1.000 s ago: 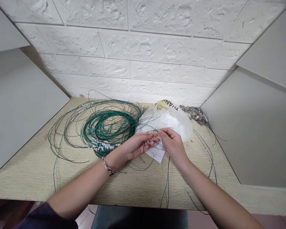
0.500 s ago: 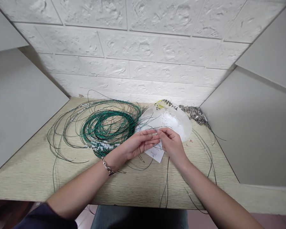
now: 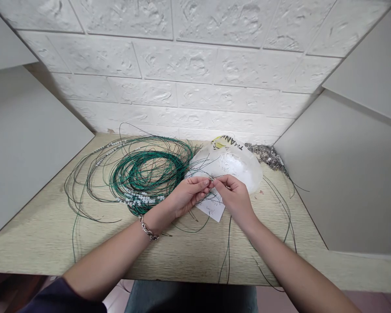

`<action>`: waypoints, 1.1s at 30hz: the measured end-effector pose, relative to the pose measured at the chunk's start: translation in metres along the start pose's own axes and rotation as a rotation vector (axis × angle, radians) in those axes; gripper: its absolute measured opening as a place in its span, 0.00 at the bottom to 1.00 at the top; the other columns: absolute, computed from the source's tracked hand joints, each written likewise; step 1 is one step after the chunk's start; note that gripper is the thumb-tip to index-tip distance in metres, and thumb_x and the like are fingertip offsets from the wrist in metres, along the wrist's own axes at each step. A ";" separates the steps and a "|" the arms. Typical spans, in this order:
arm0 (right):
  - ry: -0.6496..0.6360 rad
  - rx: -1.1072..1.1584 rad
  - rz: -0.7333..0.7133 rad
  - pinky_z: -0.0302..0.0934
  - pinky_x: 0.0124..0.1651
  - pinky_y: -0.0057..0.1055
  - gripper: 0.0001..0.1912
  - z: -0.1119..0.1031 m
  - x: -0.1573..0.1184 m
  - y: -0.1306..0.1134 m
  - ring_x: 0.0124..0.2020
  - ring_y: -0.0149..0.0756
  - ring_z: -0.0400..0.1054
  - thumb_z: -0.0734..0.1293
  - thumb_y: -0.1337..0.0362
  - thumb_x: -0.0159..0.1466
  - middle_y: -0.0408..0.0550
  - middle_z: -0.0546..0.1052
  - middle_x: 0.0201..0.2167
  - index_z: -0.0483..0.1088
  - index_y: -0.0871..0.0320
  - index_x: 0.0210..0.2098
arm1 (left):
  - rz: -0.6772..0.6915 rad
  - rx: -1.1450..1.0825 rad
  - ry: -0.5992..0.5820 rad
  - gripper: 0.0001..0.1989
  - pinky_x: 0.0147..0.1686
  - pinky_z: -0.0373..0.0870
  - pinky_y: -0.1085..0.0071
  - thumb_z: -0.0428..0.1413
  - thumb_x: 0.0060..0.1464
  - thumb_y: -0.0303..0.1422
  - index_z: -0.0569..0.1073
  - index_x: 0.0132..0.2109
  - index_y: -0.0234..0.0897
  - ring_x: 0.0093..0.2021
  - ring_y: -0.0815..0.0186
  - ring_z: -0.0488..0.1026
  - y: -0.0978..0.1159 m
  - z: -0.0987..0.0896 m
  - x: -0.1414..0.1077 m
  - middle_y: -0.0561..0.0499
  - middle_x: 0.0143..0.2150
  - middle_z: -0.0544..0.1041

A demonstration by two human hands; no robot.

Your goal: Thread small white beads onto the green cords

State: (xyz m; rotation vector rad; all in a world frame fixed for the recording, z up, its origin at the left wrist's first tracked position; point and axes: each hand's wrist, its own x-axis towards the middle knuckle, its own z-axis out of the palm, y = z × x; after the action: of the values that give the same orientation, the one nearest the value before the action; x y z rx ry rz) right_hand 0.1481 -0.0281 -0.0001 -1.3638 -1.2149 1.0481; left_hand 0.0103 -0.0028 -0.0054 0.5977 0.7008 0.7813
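Observation:
My left hand (image 3: 190, 195), with a chain bracelet on its wrist, pinches a thin dark cord close to the fingertips of my right hand (image 3: 235, 198). Thumb and forefinger of the right hand are also closed on the cord, and the fingertips of both hands nearly meet. Anything smaller between them is too tiny to make out. To the left lies a coil of green and dark cords (image 3: 143, 167), with white beads (image 3: 140, 200) strung along its near side. Just beyond my hands rests a clear plastic bag (image 3: 256, 171) holding small white pieces.
A paper slip (image 3: 217, 213) with handwriting lies under my hands. A heap of small greyish bits (image 3: 270, 157) sits at the back right. Loose cords trail over the table (image 3: 182, 261) and its front edge. White panels stand left and right; a white brick-pattern wall is behind.
The left hand's fingers have curled in from a straighter pose and now pinch at the cord. My right fingertips have shifted slightly left. The coil and bag have not moved.

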 end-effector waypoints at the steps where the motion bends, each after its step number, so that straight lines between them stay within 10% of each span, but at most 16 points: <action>1: -0.004 -0.017 -0.011 0.56 0.30 0.26 0.07 0.000 0.000 0.000 0.26 0.29 0.63 0.64 0.62 0.53 0.44 0.73 0.23 0.69 0.60 0.24 | 0.004 0.017 -0.001 0.04 0.22 0.64 0.88 0.59 0.45 0.26 0.72 0.30 0.28 0.20 0.81 0.66 0.000 0.000 0.000 0.54 0.23 0.72; 33: 0.018 0.170 0.030 0.48 0.18 0.23 0.13 0.005 -0.003 0.005 0.17 0.25 0.55 0.65 0.54 0.53 0.38 0.62 0.15 0.67 0.59 0.28 | -0.001 0.042 0.014 0.04 0.22 0.63 0.87 0.58 0.46 0.26 0.73 0.30 0.27 0.21 0.81 0.65 -0.001 0.003 -0.002 0.52 0.25 0.71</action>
State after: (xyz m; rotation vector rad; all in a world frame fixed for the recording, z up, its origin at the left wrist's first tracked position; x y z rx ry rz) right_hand 0.1434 -0.0303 -0.0058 -1.2603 -1.0694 1.1309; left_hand 0.0121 -0.0059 -0.0037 0.6303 0.7311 0.7722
